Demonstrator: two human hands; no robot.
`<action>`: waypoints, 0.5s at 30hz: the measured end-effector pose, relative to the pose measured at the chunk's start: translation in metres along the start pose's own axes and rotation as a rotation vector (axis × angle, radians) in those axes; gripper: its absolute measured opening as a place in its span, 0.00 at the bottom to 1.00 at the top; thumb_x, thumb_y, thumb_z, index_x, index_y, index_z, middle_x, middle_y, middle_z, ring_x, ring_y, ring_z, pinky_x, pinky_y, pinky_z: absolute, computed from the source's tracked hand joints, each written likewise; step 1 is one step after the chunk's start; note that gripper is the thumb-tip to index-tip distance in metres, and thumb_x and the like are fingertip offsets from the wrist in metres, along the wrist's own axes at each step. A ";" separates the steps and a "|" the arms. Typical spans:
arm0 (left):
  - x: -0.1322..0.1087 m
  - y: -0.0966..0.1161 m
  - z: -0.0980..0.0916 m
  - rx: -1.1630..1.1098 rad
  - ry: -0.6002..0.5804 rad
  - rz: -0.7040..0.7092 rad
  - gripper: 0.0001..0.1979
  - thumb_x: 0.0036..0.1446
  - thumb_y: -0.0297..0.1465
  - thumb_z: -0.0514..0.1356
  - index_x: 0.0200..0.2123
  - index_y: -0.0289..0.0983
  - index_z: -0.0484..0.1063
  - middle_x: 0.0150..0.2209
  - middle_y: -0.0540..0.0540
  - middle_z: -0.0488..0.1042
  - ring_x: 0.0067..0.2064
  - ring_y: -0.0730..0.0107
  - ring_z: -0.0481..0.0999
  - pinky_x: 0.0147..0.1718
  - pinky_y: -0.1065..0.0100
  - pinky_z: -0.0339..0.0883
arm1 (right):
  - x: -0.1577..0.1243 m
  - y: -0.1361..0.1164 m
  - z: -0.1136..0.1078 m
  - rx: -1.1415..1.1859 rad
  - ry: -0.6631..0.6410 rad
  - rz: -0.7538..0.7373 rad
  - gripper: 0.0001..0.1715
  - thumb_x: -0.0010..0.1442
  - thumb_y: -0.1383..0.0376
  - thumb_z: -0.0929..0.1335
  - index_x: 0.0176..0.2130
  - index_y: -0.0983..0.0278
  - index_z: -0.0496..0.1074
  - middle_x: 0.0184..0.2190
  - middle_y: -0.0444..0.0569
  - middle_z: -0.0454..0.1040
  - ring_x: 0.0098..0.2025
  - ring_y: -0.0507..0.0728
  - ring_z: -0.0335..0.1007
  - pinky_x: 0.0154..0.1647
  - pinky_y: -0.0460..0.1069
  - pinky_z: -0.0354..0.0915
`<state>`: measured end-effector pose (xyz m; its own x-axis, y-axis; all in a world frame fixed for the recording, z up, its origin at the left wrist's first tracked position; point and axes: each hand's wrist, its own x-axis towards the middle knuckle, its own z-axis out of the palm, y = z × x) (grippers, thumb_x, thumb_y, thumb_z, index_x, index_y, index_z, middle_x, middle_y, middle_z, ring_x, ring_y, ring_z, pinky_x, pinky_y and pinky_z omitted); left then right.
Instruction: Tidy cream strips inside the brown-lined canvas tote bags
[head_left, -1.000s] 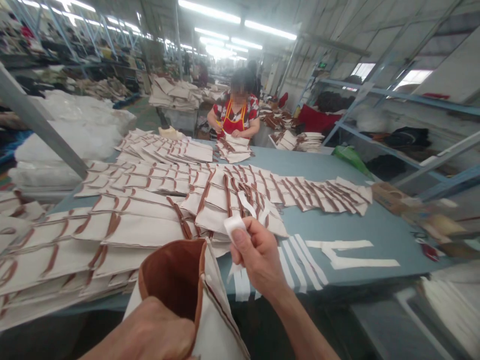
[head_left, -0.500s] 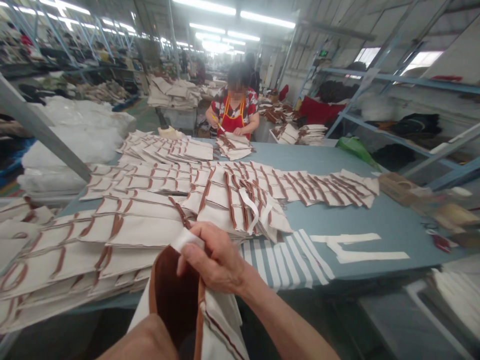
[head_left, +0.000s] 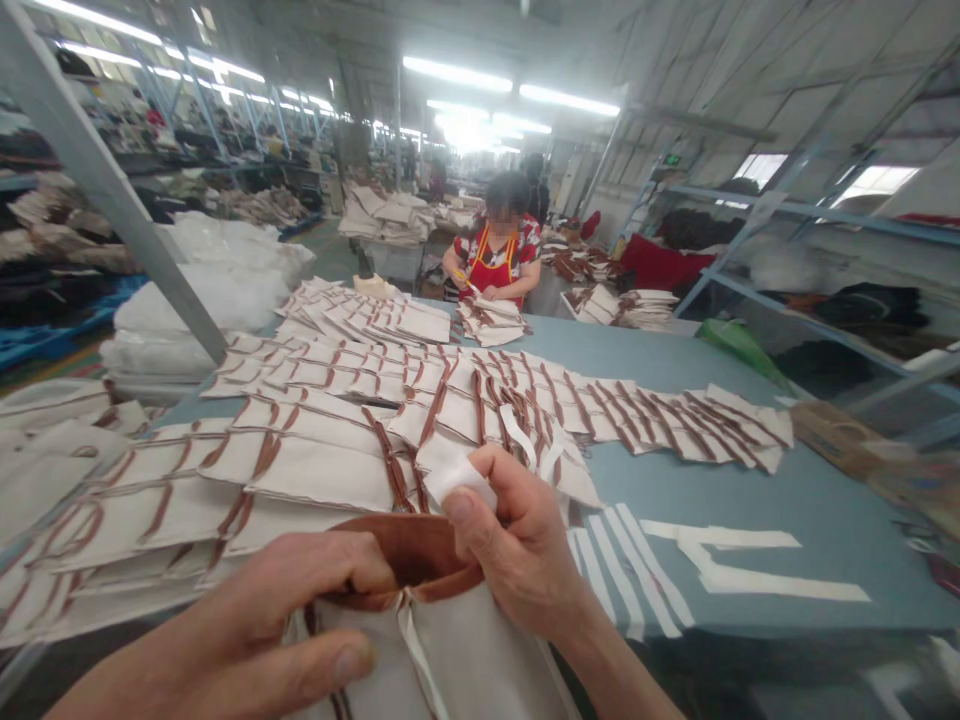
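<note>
A cream fabric piece (head_left: 480, 660) with a brown-lined round opening (head_left: 420, 545) is near the bottom centre. At the left of the opening is my left hand (head_left: 277, 620), its fingers over the rim and inside, its thumb outside on the cream cloth. My right hand (head_left: 517, 540), at the right of the rim, pinches a small white piece (head_left: 454, 478) between thumb and forefinger. Long rows of cream pieces with brown edging (head_left: 322, 465) lie on the blue-green table (head_left: 720, 500) beyond. White strips (head_left: 645, 570) lie right of my right hand.
Across the table a person in a red apron (head_left: 495, 262) works on a small stack (head_left: 491, 320). A slanted metal post (head_left: 120, 190) rises at the left. Cardboard boxes (head_left: 840, 440) and a green bag (head_left: 739, 350) are at the right edge.
My left hand has come up onto the rim of the opening. The fabric piece has turned so its outer side shows. The view has shifted, and my right hand still pinches the white piece.
</note>
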<state>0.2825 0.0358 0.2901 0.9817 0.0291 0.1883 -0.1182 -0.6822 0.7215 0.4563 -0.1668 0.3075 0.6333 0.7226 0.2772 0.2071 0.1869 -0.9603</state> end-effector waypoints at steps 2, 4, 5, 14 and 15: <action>0.013 0.008 -0.004 -0.056 -0.057 0.027 0.10 0.65 0.39 0.66 0.48 0.47 0.83 0.47 0.51 0.87 0.45 0.62 0.84 0.46 0.75 0.77 | -0.002 -0.001 0.001 -0.005 -0.007 0.006 0.29 0.72 0.39 0.69 0.36 0.59 0.67 0.22 0.37 0.62 0.21 0.49 0.53 0.19 0.45 0.50; 0.026 0.019 -0.006 -0.090 -0.090 0.060 0.06 0.66 0.36 0.65 0.44 0.46 0.83 0.43 0.52 0.87 0.41 0.67 0.83 0.43 0.77 0.76 | -0.003 0.002 0.001 -0.010 -0.012 0.017 0.30 0.72 0.38 0.68 0.36 0.59 0.67 0.22 0.36 0.61 0.21 0.49 0.51 0.20 0.45 0.49; 0.032 0.025 -0.006 -0.096 -0.099 0.072 0.05 0.66 0.35 0.64 0.41 0.45 0.82 0.39 0.53 0.86 0.38 0.69 0.82 0.40 0.79 0.74 | -0.003 0.004 0.000 -0.008 -0.011 0.017 0.30 0.72 0.38 0.69 0.36 0.59 0.67 0.22 0.36 0.61 0.21 0.49 0.51 0.20 0.45 0.49; 0.054 0.048 -0.008 -0.131 -0.191 0.039 0.10 0.62 0.29 0.60 0.29 0.42 0.78 0.25 0.53 0.76 0.27 0.71 0.74 0.28 0.77 0.67 | -0.007 0.013 -0.005 -0.041 0.003 0.015 0.27 0.73 0.42 0.69 0.35 0.60 0.67 0.23 0.35 0.58 0.22 0.49 0.50 0.20 0.45 0.48; 0.054 0.049 -0.008 -0.136 -0.193 0.032 0.10 0.61 0.29 0.60 0.28 0.42 0.77 0.23 0.53 0.74 0.26 0.71 0.72 0.26 0.76 0.66 | -0.008 0.015 -0.005 -0.058 0.004 0.017 0.26 0.73 0.43 0.69 0.35 0.60 0.67 0.23 0.35 0.58 0.22 0.49 0.50 0.20 0.45 0.48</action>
<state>0.3286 0.0103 0.3409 0.9859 -0.1402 0.0914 -0.1563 -0.5755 0.8027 0.4577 -0.1727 0.2908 0.6400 0.7225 0.2616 0.2396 0.1358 -0.9613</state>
